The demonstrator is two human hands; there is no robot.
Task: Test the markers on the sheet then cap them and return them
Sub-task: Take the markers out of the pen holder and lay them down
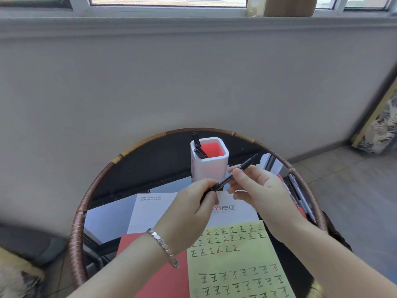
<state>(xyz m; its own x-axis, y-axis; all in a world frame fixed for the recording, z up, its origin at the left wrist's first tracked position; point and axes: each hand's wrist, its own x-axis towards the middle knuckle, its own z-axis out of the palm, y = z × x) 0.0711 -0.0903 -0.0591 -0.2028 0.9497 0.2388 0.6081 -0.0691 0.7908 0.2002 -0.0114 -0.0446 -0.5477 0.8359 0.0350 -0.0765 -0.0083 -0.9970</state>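
Here: white holder (209,168), black markers (197,145) inside; held marker (223,181) in front.

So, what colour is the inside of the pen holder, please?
Red-orange inside the pen holder; head view.

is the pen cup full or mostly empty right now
Mostly empty: the white pen cup stands upright with only a few black markers leaning in its left corner, its red inside otherwise bare.

You have a round, dark, shiny counter (94,181) with a woven rim at lower centre, with a white leaflet (150,211) and a red folder (167,276) on it. Behind stands a grey wall (193,82) under a window (167,1); a framed picture (382,130) leans at the right edge.
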